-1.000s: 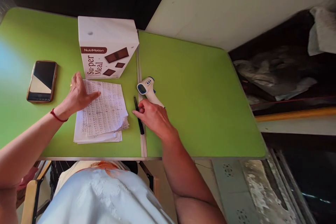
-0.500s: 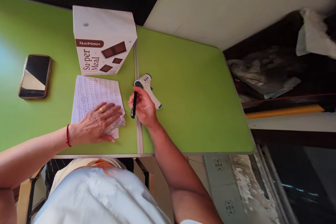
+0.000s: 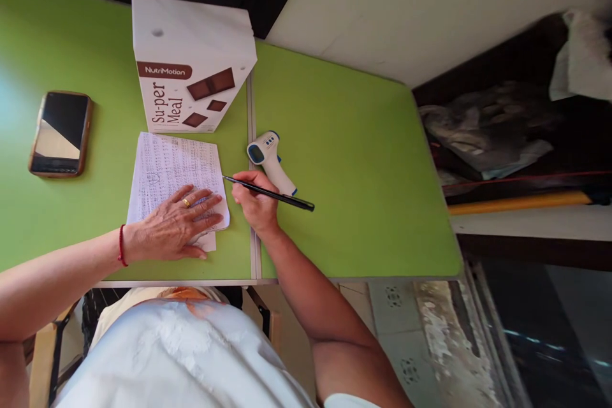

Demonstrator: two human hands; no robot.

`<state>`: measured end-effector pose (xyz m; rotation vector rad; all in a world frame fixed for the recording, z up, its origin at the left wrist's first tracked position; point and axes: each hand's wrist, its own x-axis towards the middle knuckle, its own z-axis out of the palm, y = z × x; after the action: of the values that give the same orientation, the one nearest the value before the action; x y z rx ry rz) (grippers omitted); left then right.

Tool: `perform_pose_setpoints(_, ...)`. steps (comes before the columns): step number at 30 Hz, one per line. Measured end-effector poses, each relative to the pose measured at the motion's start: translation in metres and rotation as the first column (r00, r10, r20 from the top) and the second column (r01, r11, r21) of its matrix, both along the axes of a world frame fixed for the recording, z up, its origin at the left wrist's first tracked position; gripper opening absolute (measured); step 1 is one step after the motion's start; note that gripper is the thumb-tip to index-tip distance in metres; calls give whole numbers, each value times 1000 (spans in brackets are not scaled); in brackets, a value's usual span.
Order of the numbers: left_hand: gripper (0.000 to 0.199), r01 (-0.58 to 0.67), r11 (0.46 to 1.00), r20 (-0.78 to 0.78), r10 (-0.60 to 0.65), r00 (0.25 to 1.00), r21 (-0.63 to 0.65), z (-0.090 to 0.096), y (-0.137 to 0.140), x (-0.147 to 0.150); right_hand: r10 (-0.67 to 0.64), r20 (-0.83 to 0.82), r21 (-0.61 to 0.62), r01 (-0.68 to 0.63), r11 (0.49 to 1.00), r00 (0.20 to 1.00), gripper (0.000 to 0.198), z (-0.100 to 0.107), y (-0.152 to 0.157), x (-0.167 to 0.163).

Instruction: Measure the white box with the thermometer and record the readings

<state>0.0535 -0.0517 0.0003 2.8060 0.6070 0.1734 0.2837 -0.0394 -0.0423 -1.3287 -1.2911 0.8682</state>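
My left hand lies flat with fingers spread on handwritten sheets of paper, covering their lower part. In my right hand is a slim black pen, gripped between thumb and fingers. Its tip points left and is close to the right edge of the paper; whether it touches, I cannot tell. Just beyond the right hand lies a white and blue infrared thermometer, its handle partly behind the hand and pen.
A white box marked "Su-per Meal" stands behind the paper. A phone rests to the left. The green table has a metal seam near my right hand. A wall and a dark shelf with crumpled plastic are on the right.
The pen has swung from nearly upright to pointing left, its tip now by the paper. My right hand has turned, uncovering the thermometer's screen. The left hand stays on the paper.
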Motion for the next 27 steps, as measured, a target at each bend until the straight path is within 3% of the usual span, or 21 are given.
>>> perform_pose_setpoints(3, 80, 6, 1000, -16, -6, 1000, -14, -1, -1, 0, 0, 67, 60, -4, 998, 998, 15, 2, -1, -4)
perform_pose_setpoints(7, 76, 14, 1000, -25, -15, 1000, -23, -4, -1, 2, 11, 179, 140, -36, 989, 984, 10, 5, -3, -6)
perform_pose_setpoints(12, 77, 17, 999, -7, -17, 1000, -29, -3, 0, 2, 65, 263, 94, -92, 991, 963, 11, 6, -3, -4)
perform_pose_setpoints(27, 74, 19, 999, 6, -18, 1000, -41, 0, 0, 2, 131, 277, 45, -149, 988, 952, 13, 10, -2, -2)
